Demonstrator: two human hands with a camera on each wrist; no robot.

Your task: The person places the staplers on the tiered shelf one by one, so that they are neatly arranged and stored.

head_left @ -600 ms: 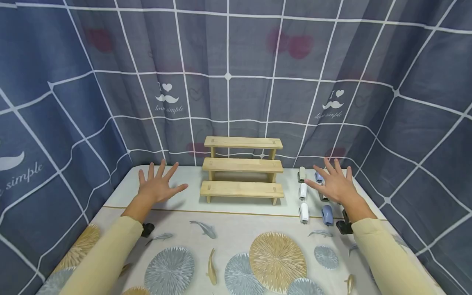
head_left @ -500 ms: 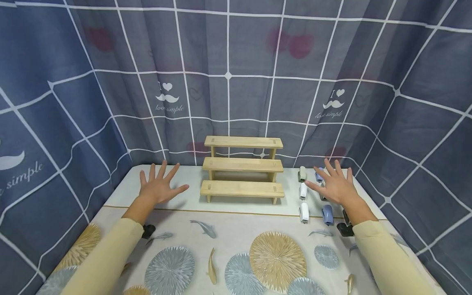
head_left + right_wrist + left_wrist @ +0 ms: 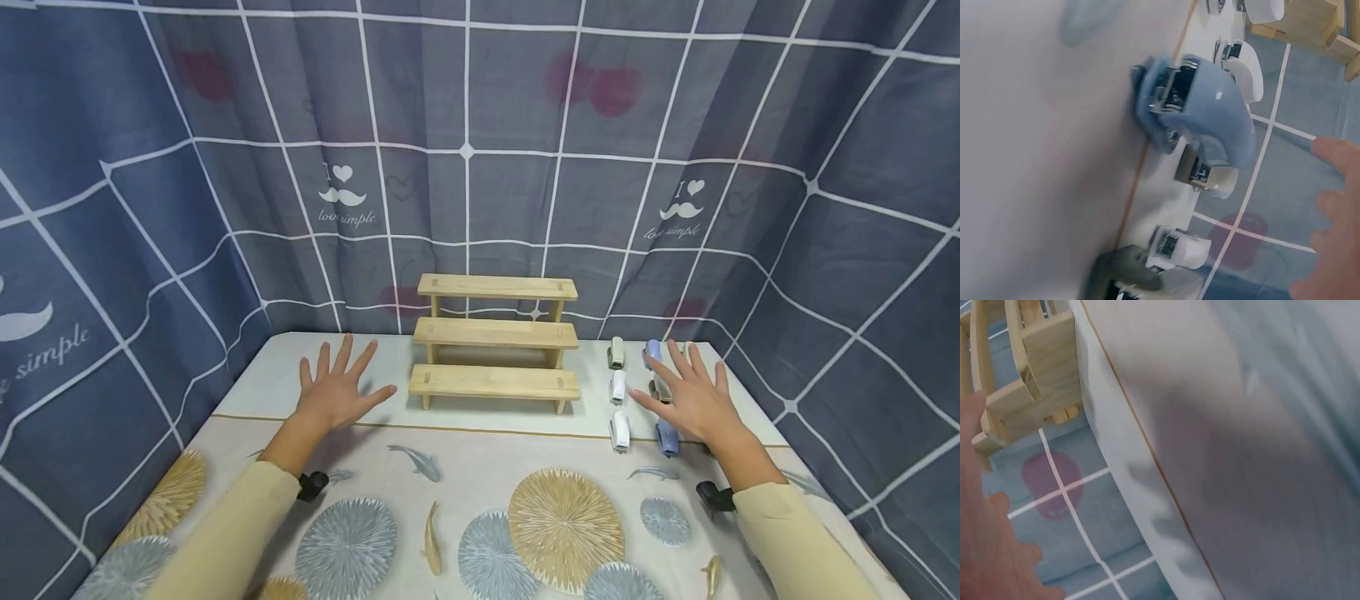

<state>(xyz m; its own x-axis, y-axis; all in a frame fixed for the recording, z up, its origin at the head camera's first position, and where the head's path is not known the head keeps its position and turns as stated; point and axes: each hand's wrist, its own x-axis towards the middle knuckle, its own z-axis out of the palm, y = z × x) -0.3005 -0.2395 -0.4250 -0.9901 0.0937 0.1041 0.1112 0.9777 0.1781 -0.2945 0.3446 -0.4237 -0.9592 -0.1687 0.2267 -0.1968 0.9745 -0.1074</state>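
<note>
My left hand (image 3: pixel 333 398) hovers over the table's left side, palm down with fingers spread, holding nothing. The right hand (image 3: pixel 699 402) is held the same way above a group of small staplers. Down the left column of that group run a beige stapler (image 3: pixel 616 353), a white stapler (image 3: pixel 617 387) and another white stapler (image 3: pixel 619 431). A blue stapler (image 3: pixel 1216 112) looms large in the right wrist view, a beige-topped stapler (image 3: pixel 1210 178) behind it. Another blue stapler (image 3: pixel 652 352) lies just beyond the right fingers, which partly hide others.
A three-step wooden rack (image 3: pixel 495 382) stands at the back middle, between the hands, its shelves bare. The tabletop (image 3: pixel 360 450) has a white back strip and a cloth with fish and round leaf prints. A dark checked curtain (image 3: pixel 510 200) surrounds the back and sides.
Both hands have drawn slightly back toward the person and a little to the right, fingers still spread. The rack and staplers have not moved.
</note>
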